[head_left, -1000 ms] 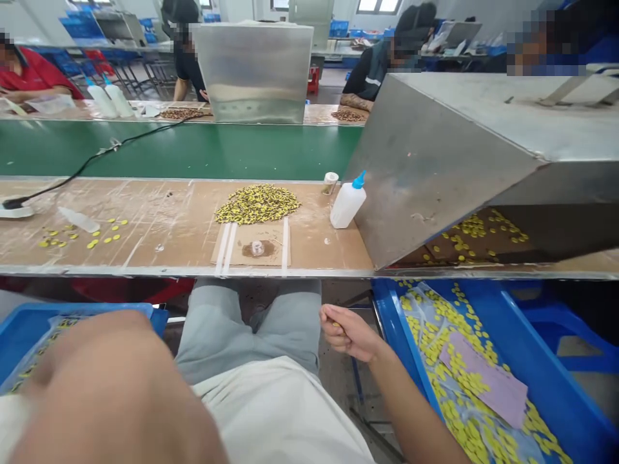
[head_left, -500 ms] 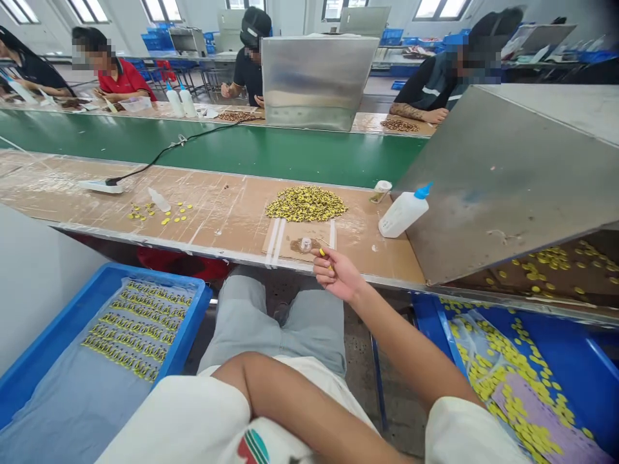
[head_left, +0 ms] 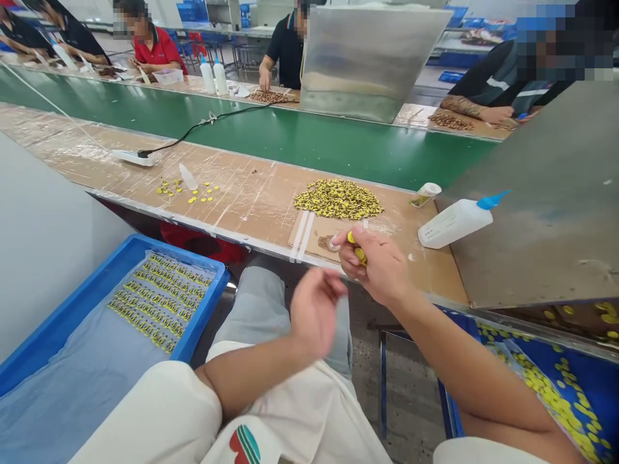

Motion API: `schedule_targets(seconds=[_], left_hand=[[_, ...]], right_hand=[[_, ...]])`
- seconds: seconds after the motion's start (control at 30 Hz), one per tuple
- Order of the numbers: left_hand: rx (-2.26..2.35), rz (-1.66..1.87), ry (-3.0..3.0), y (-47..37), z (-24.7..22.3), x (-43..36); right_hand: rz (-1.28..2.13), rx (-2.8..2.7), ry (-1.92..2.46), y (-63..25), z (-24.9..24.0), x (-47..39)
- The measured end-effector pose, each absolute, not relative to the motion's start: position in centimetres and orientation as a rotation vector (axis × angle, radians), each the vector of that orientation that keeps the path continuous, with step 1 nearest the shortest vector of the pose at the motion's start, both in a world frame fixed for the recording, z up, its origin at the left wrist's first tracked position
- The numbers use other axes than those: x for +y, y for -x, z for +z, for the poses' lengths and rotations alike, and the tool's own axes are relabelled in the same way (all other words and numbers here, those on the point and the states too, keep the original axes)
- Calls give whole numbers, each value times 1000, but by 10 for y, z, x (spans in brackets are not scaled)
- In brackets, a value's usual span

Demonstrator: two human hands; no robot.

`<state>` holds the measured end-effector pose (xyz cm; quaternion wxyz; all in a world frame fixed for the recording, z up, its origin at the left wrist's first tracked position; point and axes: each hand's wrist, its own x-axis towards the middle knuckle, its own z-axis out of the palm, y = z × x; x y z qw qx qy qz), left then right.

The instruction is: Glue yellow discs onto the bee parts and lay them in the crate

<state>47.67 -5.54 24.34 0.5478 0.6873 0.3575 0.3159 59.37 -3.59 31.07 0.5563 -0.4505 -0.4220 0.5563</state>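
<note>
My right hand (head_left: 374, 264) is closed on small yellow discs (head_left: 358, 255), over the bench's front edge. My left hand (head_left: 316, 309), blurred, hangs above my lap just left of it, its fingers curled toward the right hand; what it holds, if anything, cannot be made out. Beyond them a heap of yellow and dark pieces (head_left: 338, 198) lies on the cardboard-covered bench (head_left: 236, 193). A small clear container (head_left: 333, 242) on a taped card is partly hidden by my right hand.
A white bottle with a blue tip (head_left: 454, 223) leans beside a metal box (head_left: 541, 193) at right. A blue tray (head_left: 130, 248) with rows of pieces is at lower left; a blue bin (head_left: 447, 399) of yellow discs is at lower right. People sit across the green belt (head_left: 309, 143).
My left hand has come into view and risen beside my right hand. The view has turned, so the bench and heap sit farther right or tilted. My right hand still holds yellow discs.
</note>
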Motion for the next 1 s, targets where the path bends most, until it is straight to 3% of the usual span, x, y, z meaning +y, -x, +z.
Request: schedule_targets(seconds=[0.23,0.4,0.67,1.0], left_hand=[[750,767,-1247,-492,237,19],[642,923,-735,-488,235,24],[392,1029,-9,-488,238,23],[286,1025,36,-489,230,20]], right_hand=[[495,-1552,1278,-547,267,-14],[191,-1688,1199,-543,251,-3],[6,-1470,1320,-555,234,-3],[-140,-1620,1466,-586,222,-12]])
